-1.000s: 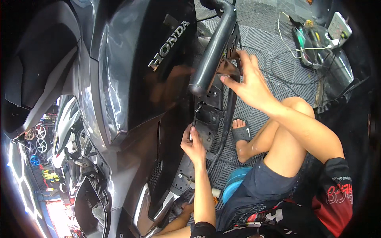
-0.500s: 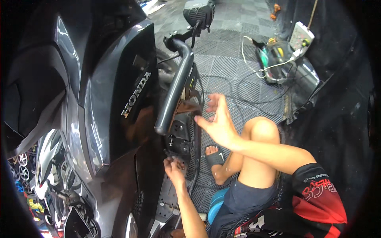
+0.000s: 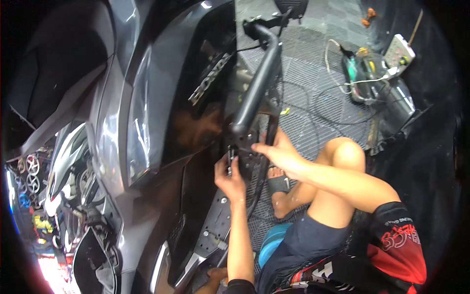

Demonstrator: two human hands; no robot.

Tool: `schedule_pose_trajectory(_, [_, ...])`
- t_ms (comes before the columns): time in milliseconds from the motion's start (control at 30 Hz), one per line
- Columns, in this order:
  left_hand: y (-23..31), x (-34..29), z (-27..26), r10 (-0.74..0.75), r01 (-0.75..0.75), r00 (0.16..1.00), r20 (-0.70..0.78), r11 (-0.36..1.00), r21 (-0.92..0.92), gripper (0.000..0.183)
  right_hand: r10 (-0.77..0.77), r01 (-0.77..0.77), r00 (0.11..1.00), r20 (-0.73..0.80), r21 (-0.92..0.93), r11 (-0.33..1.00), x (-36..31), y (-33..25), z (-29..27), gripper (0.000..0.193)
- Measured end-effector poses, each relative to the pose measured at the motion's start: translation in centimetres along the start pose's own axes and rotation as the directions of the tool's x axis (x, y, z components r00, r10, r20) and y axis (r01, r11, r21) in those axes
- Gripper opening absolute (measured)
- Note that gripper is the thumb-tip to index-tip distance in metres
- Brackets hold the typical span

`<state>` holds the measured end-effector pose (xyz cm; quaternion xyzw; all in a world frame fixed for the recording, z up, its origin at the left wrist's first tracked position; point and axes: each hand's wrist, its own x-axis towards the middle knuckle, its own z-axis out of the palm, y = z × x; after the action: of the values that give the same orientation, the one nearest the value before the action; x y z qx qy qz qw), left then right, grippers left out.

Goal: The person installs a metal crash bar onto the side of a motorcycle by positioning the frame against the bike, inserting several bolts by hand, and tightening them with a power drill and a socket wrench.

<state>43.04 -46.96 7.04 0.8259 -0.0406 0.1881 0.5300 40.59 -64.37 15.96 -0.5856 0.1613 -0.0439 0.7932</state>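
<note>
A black metal tube bar slants beside the dark grey fairing of a large scooter. Below the bar's lower end sits a black bracket plate with holes. My left hand is raised to the plate's left edge, thumb and fingers closed together; whatever lies between them is too small and dark to make out. From the other side, my right hand grips the plate's right edge, its thumb on the near face and its fingers hidden behind. Lower down runs a metal frame strip with bolts.
A boxy black lamp sits at the bar's top. On the tiled floor at the right are a clear box of tools, a white power strip and loose cables. Another motorcycle stands at the far left.
The view has shifted, so the scooter sits further right. My left hand has risen along the frame to the bracket plate. My right hand, spread in the air before, has closed on the plate's edge.
</note>
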Motion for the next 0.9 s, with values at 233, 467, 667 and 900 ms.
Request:
schedule_pose_trajectory(233, [0.7, -0.5, 1.0, -0.178, 0.169, 0.984, -0.014, 0.952, -0.257, 0.029, 0.061, -0.065, 0.997, 0.056, 0.065, 0.996, -0.7, -1.7, -0.4, 0.031])
schedule_pose_trajectory(467, [1.1, -0.1, 0.2, -0.279, 0.267, 0.96, -0.007, 0.924, -0.272, 0.021, 0.164, -0.165, 0.986, 0.009, 0.024, 0.986, -0.6, -0.4, -0.9, 0.03])
schedule_pose_trajectory(667, [1.6, -0.1, 0.3, -0.248, 0.243, 0.969, -0.006, 0.953, -0.18, 0.025, 0.109, -0.11, 0.993, 0.038, 0.025, 0.994, -0.2, 1.3, -1.5, 0.035])
schedule_pose_trajectory(900, [1.3, -0.2, 1.1, -0.109, 0.106, 0.989, -0.101, 0.994, -0.036, 0.026, 0.113, -0.108, 0.992, 0.057, -0.083, 0.991, 0.2, 1.9, -1.9, 0.061])
